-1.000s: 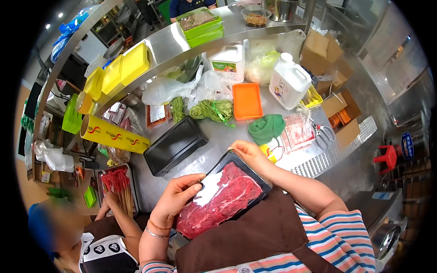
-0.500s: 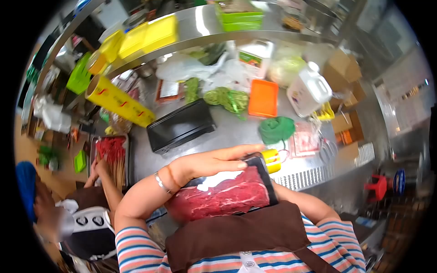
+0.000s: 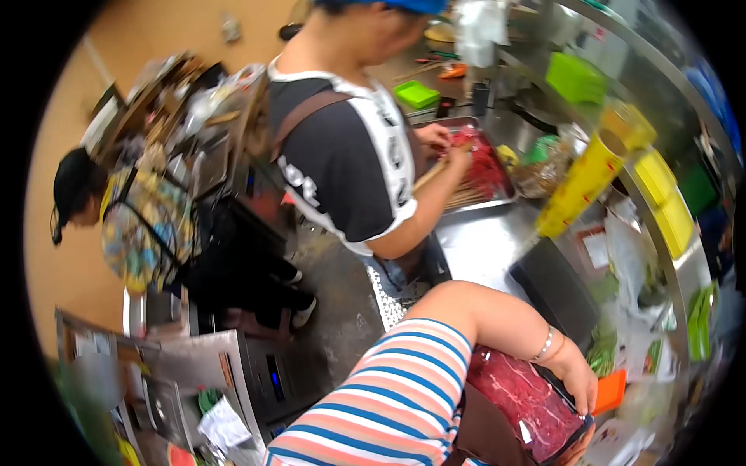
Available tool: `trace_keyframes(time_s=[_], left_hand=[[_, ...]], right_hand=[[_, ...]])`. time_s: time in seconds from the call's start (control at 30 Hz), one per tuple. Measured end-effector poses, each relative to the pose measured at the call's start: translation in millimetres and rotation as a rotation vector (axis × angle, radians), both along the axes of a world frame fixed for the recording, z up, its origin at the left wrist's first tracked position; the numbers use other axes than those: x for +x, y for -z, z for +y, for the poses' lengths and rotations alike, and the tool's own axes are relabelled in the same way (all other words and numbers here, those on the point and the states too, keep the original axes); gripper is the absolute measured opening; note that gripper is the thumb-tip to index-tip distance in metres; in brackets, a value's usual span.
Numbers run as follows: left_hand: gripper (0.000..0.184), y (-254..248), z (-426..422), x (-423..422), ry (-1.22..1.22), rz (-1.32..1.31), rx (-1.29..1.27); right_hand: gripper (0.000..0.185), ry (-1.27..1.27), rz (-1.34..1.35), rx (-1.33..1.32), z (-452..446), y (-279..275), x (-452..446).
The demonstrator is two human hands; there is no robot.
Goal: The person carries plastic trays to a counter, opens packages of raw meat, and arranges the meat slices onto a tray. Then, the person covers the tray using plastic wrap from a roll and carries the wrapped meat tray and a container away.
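A black tray of sliced red meat (image 3: 522,396), with a shiny clear wrap over it, is held against my brown apron at the lower right. My left hand (image 3: 576,379), with a bracelet at the wrist, reaches over the tray's far side and its fingers curl down on the edge. At the tray's near corner, my right hand (image 3: 576,449) shows only in part, its fingers against the tray's end. The rest of that hand is out of sight.
A co-worker (image 3: 342,155) handles skewers over a metal tray of red meat (image 3: 509,194). Another person (image 3: 148,225) stands behind at the left. On the steel counter are a yellow film roll (image 3: 579,186), stacked black trays (image 3: 556,287) and an orange tray (image 3: 609,391).
The view has swung left, bringing the co-worker and the second person into sight. The meat tray stays against my body, and my left hand's fingers now bend over its edge.
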State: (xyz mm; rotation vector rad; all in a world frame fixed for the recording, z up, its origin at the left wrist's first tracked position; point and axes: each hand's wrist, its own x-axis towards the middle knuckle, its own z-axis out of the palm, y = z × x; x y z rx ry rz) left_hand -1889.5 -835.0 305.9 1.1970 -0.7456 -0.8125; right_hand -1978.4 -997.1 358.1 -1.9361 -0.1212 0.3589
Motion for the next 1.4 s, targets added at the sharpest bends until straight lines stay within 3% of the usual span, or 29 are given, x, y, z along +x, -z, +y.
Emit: trace_keyframes(time_s=[0.07,0.13,0.3,0.4,0.47,0.53,0.57,0.67,0.77,0.83,0.87,0.93,1.0,1.03,1.07,1.1,1.23,1.3,1.4], left_hand=[[0.047,-2.2,6.9,1.5,-0.072,-0.067,0.010],[0.061,-10.1,17.7,2.7,-0.180,-0.106,0.201],[0.063,-18.8,21.2,0.0,-0.402,-0.317,0.570],[0.064,-21.8,23.3,-2.9,-0.493,-0.343,0.644],[0.065,-22.4,20.9,-1.7,-0.530,-0.327,0.649],[0.066,-24.3,17.3,2.1,-0.552,-0.302,0.631],[0.066,-25.7,14.6,3.4,-0.560,-0.282,0.609],[0.068,-26.8,18.9,0.8,-0.583,-0.109,0.395],[0.069,-26.8,22.3,-18.9,-0.512,0.201,0.034],[0.070,-28.0,19.1,-27.9,-0.435,0.355,-0.066],[0.071,-28.5,20.4,-29.6,-0.399,0.416,-0.093],[0.072,-31.2,19.1,-29.7,-0.334,0.484,-0.065],[0.073,-33.1,23.2,-18.6,-0.267,0.418,0.107],[0.081,-25.6,25.9,-4.6,-0.196,0.194,0.251],[0.077,-76.5,58.7,-13.0,-0.231,0.187,0.436],[0.073,-83.3,71.0,2.5,-0.333,0.030,0.492],[0.043,-93.1,154.1,-14.5,-0.784,-0.077,0.182],[0.039,-88.7,184.6,-60.6,-0.924,0.073,0.128],[0.047,-41.2,197.1,-118.9,-1.125,-0.010,0.233]], right_hand=[[0.038,-0.038,-0.078,-0.072,5.9,-6.6,5.6],[0.039,-0.087,-0.148,-0.142,10.6,-9.4,13.2],[0.041,-0.269,-0.322,-0.323,7.1,-15.1,40.2],[0.038,-0.569,-0.732,-0.786,-5.4,-10.4,72.5],[0.037,-0.549,-0.618,-0.739,-6.1,1.6,103.6],[0.037,-0.673,-0.440,-0.535,2.6,-7.7,109.3],[0.040,-0.740,-0.483,-0.891,13.6,-23.9,107.2],[0.042,-0.880,-0.603,-0.894,31.6,-39.0,97.3],[0.037,-0.874,-0.508,-0.963,64.3,-70.2,58.9],[0.032,-0.859,-0.438,-0.998,71.7,-80.4,47.0],[0.026,-0.970,-0.617,-0.844,55.5,-53.2,63.7],[0.024,-1.005,-0.578,-0.738,66.0,-64.2,53.1],[0.023,-0.879,-0.578,-0.530,62.9,-54.0,55.8],[0.024,-0.830,-0.561,-0.473,59.5,-45.2,59.7],[0.030,-0.813,-0.465,-0.572,55.8,-45.8,62.5],[0.034,-0.766,-0.401,-0.562,48.2,-39.4,69.8],[0.042,-0.558,-0.261,-0.461,20.2,-19.8,68.0],[0.043,-0.481,-0.239,-0.436,9.0,-14.5,63.6],[0.043,-0.394,-0.174,-0.483,3.9,-19.9,57.6]])
